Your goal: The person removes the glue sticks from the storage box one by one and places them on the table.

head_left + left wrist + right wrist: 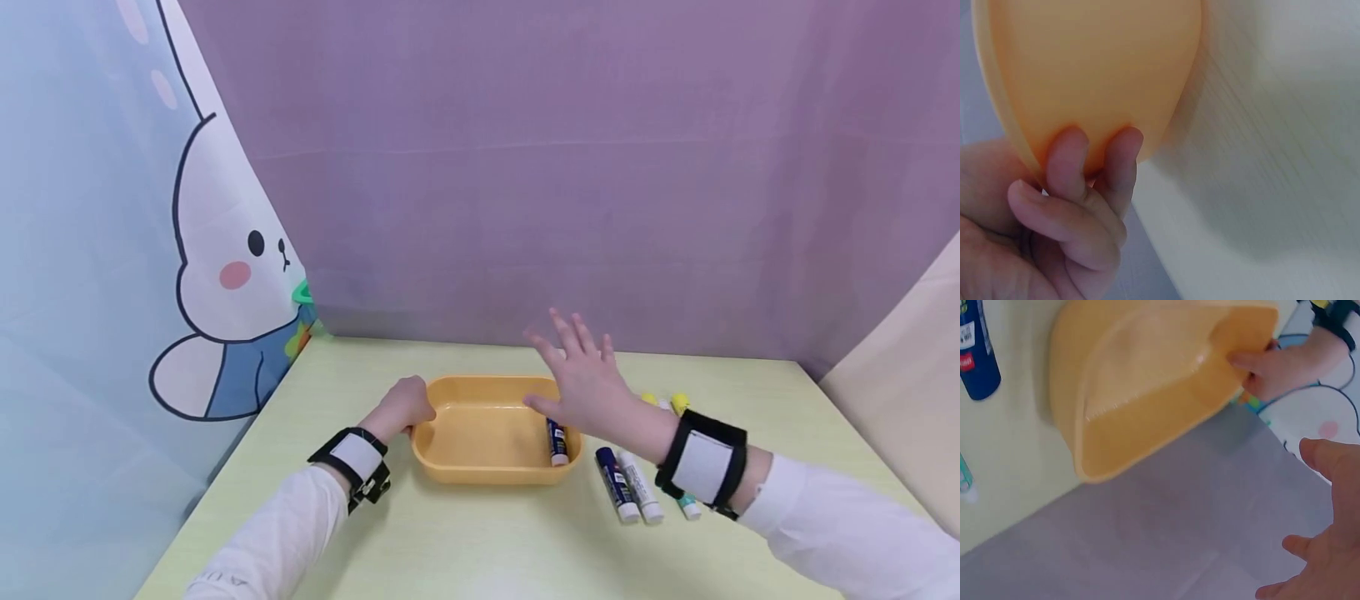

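A shallow orange plastic tray (480, 475) rests on the table, its left end gripped by my left hand (403, 407). In the left wrist view, curled fingers (1124, 156) press against the tray's wall near the rim. Inside the tray, at its right end, lies a dark blue glue stick (557, 446). My right hand (588, 387), fingers spread and holding nothing, is raised over the tray's right end. The right wrist view shows this hand (1329, 531) apart from the tray.
Right of the tray lie another dark blue glue stick (617, 483) and a white glue stick (641, 487) side by side. Yellow caps (680, 402) and a teal-labelled tube (688, 506) show around the right forearm. A purple curtain (525, 167) hangs behind the table (465, 550).
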`<action>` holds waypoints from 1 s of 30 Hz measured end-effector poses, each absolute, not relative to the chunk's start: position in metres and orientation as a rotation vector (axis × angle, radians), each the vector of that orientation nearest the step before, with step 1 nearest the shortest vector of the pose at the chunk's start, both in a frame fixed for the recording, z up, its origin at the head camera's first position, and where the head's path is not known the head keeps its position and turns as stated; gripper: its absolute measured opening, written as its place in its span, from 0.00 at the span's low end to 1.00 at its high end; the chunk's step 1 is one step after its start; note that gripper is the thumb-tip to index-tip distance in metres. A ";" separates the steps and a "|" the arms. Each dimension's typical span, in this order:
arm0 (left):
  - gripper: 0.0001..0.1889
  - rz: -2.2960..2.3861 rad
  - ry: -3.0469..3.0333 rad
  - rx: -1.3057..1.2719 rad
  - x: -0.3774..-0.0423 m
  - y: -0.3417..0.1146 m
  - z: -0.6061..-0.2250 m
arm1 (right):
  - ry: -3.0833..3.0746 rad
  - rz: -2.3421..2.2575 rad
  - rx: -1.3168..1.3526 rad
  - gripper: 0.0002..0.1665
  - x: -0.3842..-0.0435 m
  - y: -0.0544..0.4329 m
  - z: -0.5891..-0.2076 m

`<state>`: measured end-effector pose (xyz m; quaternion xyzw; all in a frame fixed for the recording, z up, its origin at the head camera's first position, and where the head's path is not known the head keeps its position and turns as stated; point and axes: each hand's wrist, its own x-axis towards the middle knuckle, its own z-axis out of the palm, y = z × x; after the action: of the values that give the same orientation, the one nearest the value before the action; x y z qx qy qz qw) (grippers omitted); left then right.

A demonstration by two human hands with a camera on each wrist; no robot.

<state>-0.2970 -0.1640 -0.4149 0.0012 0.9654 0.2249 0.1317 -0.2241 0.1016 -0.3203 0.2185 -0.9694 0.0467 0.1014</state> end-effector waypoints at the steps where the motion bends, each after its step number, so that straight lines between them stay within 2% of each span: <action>1: 0.09 0.655 2.801 0.005 -0.297 -0.164 -0.415 | -2.866 0.141 0.660 0.50 -0.225 0.099 -0.326; 8: 0.09 0.641 2.805 0.005 -0.296 -0.163 -0.413 | -2.869 0.123 0.737 0.46 -0.229 0.089 -0.366; 13: 0.10 0.625 2.810 -0.010 -0.296 -0.162 -0.414 | -2.950 0.137 0.694 0.45 -0.232 0.085 -0.385; 30: 0.10 0.606 2.820 -0.029 -0.299 -0.163 -0.416 | -3.255 0.238 0.423 0.44 -0.233 0.073 -0.409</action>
<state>-0.2985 -0.1628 -0.4158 -0.0099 0.9696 0.2083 0.1281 -0.2333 0.0726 -0.4090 0.1281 -0.9863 0.0722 -0.0746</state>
